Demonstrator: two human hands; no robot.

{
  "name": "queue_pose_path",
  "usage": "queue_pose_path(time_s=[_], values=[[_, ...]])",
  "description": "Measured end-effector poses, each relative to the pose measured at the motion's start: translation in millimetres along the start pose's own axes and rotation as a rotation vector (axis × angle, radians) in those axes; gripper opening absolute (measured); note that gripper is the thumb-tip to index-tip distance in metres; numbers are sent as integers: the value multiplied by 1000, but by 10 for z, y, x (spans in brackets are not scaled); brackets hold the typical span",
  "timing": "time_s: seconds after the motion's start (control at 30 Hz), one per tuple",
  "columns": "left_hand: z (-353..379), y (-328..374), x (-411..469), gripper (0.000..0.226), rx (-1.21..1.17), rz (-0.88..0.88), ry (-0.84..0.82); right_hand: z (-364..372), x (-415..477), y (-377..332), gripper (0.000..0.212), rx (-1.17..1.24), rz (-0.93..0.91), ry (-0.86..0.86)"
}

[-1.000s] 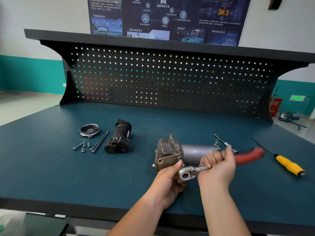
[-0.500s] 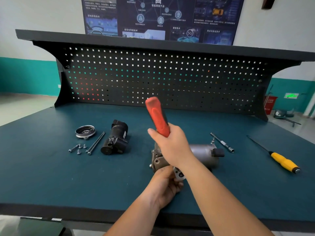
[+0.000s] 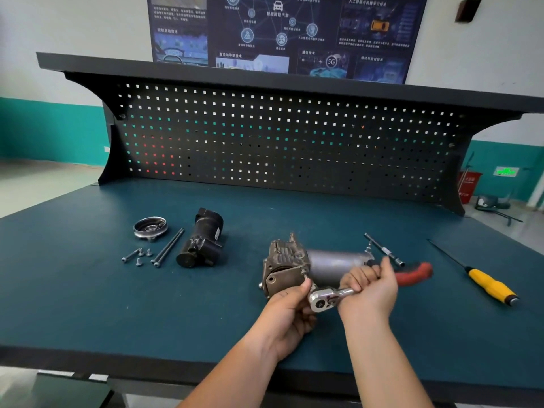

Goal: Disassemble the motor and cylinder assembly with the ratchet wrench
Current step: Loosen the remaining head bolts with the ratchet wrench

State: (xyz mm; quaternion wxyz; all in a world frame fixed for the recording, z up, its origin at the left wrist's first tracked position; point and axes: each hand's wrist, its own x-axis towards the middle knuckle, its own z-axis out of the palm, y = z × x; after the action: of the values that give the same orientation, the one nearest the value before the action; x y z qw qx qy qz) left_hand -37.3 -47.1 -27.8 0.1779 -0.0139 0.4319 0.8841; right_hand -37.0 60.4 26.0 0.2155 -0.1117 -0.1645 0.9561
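Ratchet wrench [image 3: 326,298] back down by the motor [image 3: 332,262]: right hand [image 3: 371,290] grips it, left hand [image 3: 287,316] pinches its head. Loosening, I reckon; I'll swing again.

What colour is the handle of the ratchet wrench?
The ratchet wrench handle is red with black, in the head view.

On the tabletop [image 3: 88,290]: 1 motor and cylinder assembly [image 3: 294,260], 1 ratchet wrench [image 3: 322,300], 1 black motor unit [image 3: 203,242], 1 round metal cap [image 3: 150,228], 1 extension bar [image 3: 382,250], 1 yellow-handled screwdriver [image 3: 488,284]. Fasteners: 2 long bolts [image 3: 169,247], plus 4 small screws [image 3: 130,255] by my count, though they're tiny. 2 hands in frame: left hand [image 3: 287,313], right hand [image 3: 369,287].
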Motion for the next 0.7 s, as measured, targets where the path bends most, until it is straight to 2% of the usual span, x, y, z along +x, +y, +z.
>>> queue_pose_path(time_s=[0.13,0.37,0.47,0.6,0.7], values=[[-4,6,9,17,-4,4,17,-22,-25,25,43,-15,-41,-7],[-38,4,10,14,-47,-17,-8,351,-136,90,36,-437,-207,-302],[-28,27,0,15,-11,-31,-15,467,-201,178,32,-743,-229,-495],[-40,15,5,26,36,-16,-44,550,-295,348,38,-1264,-378,-809],[-51,26,-14,17,43,-13,-54,547,-357,456,45,-1474,-446,-954]])
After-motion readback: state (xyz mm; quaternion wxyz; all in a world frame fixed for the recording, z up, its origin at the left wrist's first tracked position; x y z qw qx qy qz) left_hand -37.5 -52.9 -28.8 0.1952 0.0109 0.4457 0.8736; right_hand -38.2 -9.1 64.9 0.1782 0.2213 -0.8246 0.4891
